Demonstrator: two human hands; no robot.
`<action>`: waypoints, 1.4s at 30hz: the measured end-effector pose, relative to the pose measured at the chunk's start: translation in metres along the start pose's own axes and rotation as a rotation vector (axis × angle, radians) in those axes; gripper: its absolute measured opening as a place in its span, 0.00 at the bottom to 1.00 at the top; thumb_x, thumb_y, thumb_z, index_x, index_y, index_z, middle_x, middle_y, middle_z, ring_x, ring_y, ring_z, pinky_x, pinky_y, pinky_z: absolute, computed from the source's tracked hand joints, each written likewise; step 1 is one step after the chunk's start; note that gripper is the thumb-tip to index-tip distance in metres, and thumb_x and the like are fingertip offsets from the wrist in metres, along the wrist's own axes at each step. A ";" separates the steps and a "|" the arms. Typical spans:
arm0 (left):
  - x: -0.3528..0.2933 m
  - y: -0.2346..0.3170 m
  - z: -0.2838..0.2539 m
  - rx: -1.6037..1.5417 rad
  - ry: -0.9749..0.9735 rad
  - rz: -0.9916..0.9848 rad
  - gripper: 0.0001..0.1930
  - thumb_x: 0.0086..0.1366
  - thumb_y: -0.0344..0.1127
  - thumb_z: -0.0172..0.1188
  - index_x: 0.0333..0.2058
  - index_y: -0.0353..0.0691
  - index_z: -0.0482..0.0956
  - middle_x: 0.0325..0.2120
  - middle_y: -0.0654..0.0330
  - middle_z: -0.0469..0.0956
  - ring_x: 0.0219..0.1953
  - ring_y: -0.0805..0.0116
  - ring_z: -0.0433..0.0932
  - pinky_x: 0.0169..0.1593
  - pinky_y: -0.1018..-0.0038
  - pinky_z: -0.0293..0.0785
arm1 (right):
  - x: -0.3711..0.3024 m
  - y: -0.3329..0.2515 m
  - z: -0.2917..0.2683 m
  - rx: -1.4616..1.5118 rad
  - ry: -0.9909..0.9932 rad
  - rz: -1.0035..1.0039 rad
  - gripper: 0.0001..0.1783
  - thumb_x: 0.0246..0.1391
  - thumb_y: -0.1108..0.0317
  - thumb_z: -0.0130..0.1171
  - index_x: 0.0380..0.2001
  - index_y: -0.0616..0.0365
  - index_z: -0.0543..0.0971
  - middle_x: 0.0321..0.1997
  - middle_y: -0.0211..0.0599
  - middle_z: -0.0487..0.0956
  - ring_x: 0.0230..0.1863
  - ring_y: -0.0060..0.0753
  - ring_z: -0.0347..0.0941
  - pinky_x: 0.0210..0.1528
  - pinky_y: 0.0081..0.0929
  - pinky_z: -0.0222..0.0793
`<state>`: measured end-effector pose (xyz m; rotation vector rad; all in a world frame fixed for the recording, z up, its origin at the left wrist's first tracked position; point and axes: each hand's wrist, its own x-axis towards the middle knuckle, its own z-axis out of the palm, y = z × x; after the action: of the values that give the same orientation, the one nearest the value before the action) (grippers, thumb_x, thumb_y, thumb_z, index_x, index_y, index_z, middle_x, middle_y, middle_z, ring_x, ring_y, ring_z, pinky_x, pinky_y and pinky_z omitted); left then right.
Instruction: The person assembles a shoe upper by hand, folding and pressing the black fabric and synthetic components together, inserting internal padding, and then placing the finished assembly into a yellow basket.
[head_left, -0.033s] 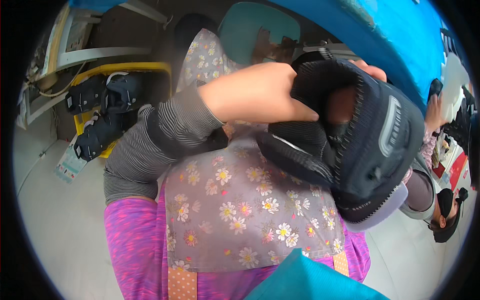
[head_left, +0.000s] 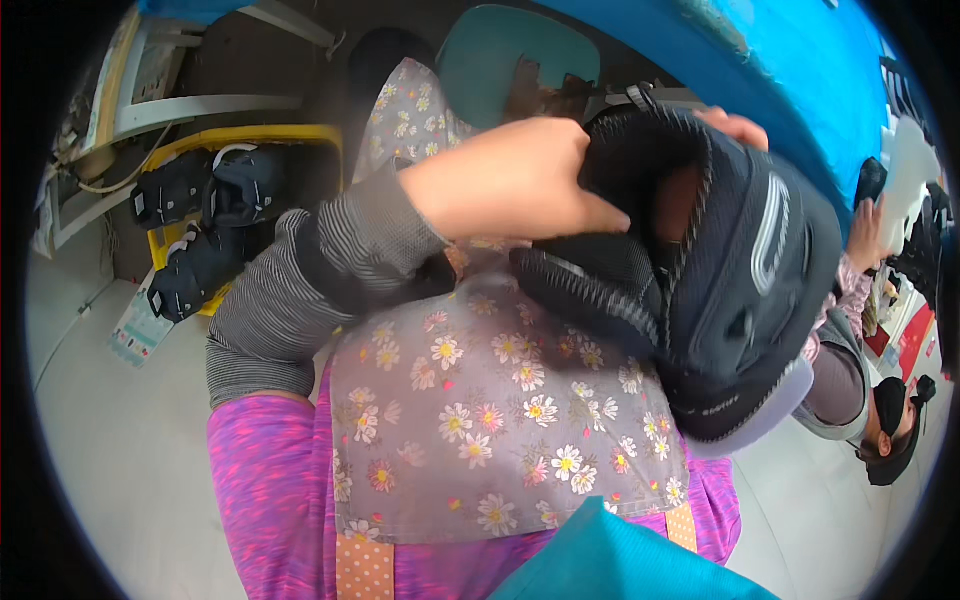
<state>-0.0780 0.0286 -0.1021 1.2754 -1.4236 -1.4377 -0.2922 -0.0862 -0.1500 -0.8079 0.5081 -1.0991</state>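
Note:
A black padded boot [head_left: 760, 270] with whip-stitched edges and a pale sole [head_left: 765, 415] is held tilted above my apron, right of centre. My left hand [head_left: 545, 180] grips the edge of its open collar, thumb lying over the opening. Fingers of my right hand [head_left: 735, 130] curl round the boot's far side; the rest of that hand is hidden behind it. A flap, perhaps the tongue [head_left: 590, 295], sticks out toward the left. Inside the opening shows a dim reddish-brown patch that I cannot make out.
Several black boots [head_left: 240, 185] lie in a yellow crate [head_left: 330, 140] at the left. A blue-covered table [head_left: 800, 90] runs along the far right. Beside it sits a co-worker [head_left: 845, 390], one hand [head_left: 865, 235] raised to a black thing. A teal chair [head_left: 480, 60] stands ahead.
The boot has shifted slightly left and up. My right fingers show a little more over its far edge, while my left hand has barely moved.

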 end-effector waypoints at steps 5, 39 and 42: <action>0.005 0.002 -0.016 0.186 0.160 -0.107 0.10 0.53 0.31 0.62 0.34 0.33 0.80 0.27 0.51 0.81 0.30 0.59 0.80 0.35 0.66 0.75 | 0.006 -0.022 0.095 -0.796 -0.247 0.136 0.20 0.56 0.70 0.59 0.50 0.61 0.70 0.41 0.33 0.77 0.43 0.23 0.73 0.47 0.19 0.70; 0.004 0.022 0.028 0.423 0.118 0.691 0.15 0.51 0.42 0.72 0.20 0.39 0.77 0.12 0.59 0.70 0.15 0.55 0.72 0.22 0.65 0.69 | 0.030 0.025 0.053 0.519 -0.859 0.532 0.31 0.46 0.54 0.72 0.45 0.57 0.67 0.30 0.41 0.75 0.29 0.30 0.70 0.31 0.23 0.66; -0.003 0.021 0.016 0.498 0.104 0.606 0.15 0.51 0.42 0.73 0.21 0.39 0.78 0.12 0.58 0.70 0.15 0.56 0.72 0.22 0.66 0.68 | 0.007 0.044 0.036 0.342 -0.604 0.237 0.34 0.49 0.48 0.68 0.48 0.59 0.65 0.30 0.43 0.75 0.30 0.29 0.70 0.29 0.21 0.67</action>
<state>-0.0951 0.0334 -0.0828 1.0359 -1.9505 -0.6253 -0.2379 -0.0718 -0.1619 -0.7097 -0.0937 -0.6491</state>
